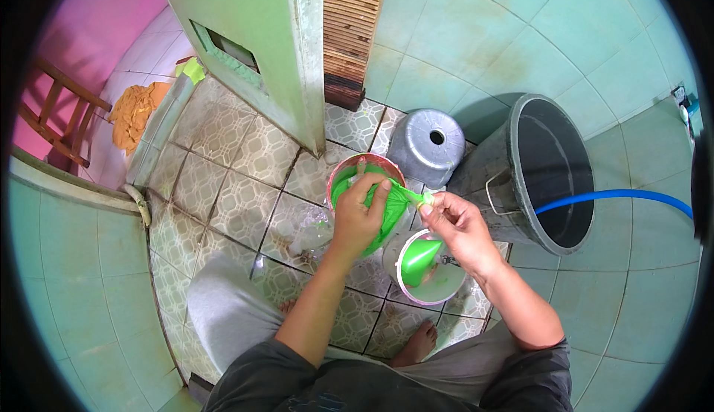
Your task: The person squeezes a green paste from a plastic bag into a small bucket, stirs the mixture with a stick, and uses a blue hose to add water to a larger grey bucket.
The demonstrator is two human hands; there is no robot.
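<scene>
Green plastic, thin and shiny, fills the middle of the frame: a bag (390, 217) held up by a person's two bare hands. It is bright green, creased in long folds, wide and slack at its lower left and drawn into a narrow, gathered neck toward the right. A small pale yellowish bit shows at the neck, too small to make out. The left hand (357, 222) is closed on the bag from above, thumb and fingers together on the folds. The right hand (462, 227) pinches the end of the neck between thumb and fingertips.

Just behind the bag, at the centre, stands a red bucket (335, 175), with more green showing inside it; whether that is part of the bag is hard to tell. Below the right hand is a white bucket (433, 303), and in it a glossy green funnel (419, 258) lies tilted. Clear plastic (311, 232) lies on the tiled floor (230, 163) left of the left forearm.

Right of centre, a grey pot (420, 148) with a round hole in its top sits beside a large black bin (474, 183). A blue hose (632, 194) runs from the right edge into the bin. At upper left, an orange cloth (137, 114) lies beyond the green door (253, 10).
</scene>
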